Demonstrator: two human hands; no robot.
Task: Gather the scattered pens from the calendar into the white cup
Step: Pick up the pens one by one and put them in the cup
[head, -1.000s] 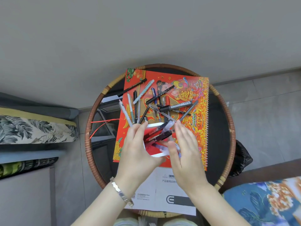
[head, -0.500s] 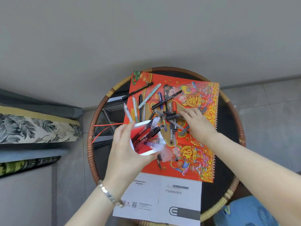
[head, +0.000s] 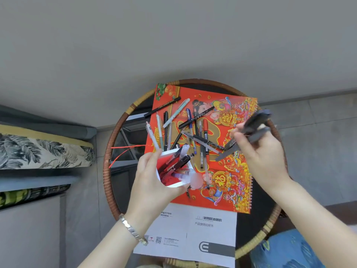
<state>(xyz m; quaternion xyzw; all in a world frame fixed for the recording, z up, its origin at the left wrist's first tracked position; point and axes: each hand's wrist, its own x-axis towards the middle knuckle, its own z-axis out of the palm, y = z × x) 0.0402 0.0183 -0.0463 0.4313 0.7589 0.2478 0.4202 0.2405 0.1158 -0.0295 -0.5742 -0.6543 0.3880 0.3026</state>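
White and tilted, the cup [head: 174, 167] sits in the grasp of the left hand [head: 152, 182], fingers wrapped around its wall, its mouth turned toward the right; several pens [head: 177, 161] already stick out of it, dark and clear ones among them. It hovers at the left edge of the red calendar [head: 228, 190], low on the page. Above and beside it, the scattered pens [head: 185, 128] lie crossed over one another on the calendar's upper left part, one black pen [head: 162, 106] slanting off the corner. The right hand [head: 262, 151] is lifted over the calendar's right side, closed around a bunch of dark pens [head: 251, 128]; motion blur makes their count hard to tell, perhaps two or three. The calendar lies on a round table [head: 108, 171] with a woven rim, partly overlapping a white leaflet [head: 193, 235] near the front. A metal bracelet [head: 131, 229] circles the left wrist.
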